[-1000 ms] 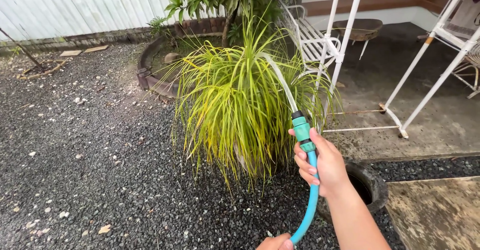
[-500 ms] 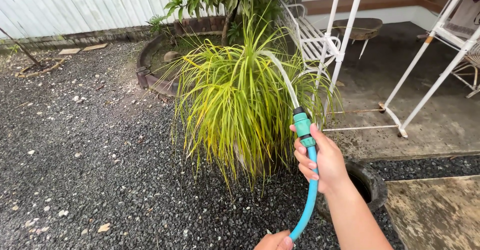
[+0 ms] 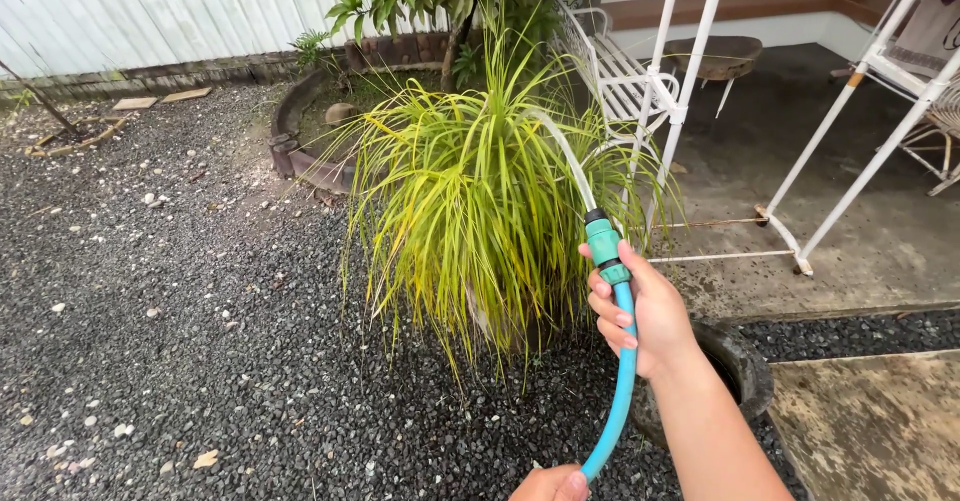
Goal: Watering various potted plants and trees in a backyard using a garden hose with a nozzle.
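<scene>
1. Head view, the hands: the hose [image 3: 622, 381] is held in the right hand [image 3: 648, 311], whose fingers are wrapped closed around it just below the green nozzle [image 3: 604, 243]. At the bottom edge, only part of the left hand [image 3: 552, 484] is seen; its fingers seem curled about the lower hose, though the grip is cut off by the frame.

2. Head view, the hose's place: it rises from the bottom edge in a curve, with the nozzle aimed at the grass plant [image 3: 470, 201]. A thin stream of water [image 3: 562, 146] is thrown in an arc into the leaves.

3. Handling, as judged: the hose looks soft and bendy, light over this short run, and likely wet and a little slippery. The nozzle looks stiff, so the hose just behind it is judged the best place to hold it and aim.

4. Surroundings: gravel [image 3: 170, 301] is spread under the plant, a white rack [image 3: 850, 131] stands on concrete to the right, and a dark pot [image 3: 745, 371] sits beside the right wrist.

5. Packages, labels and signs: none can be made out.
</scene>
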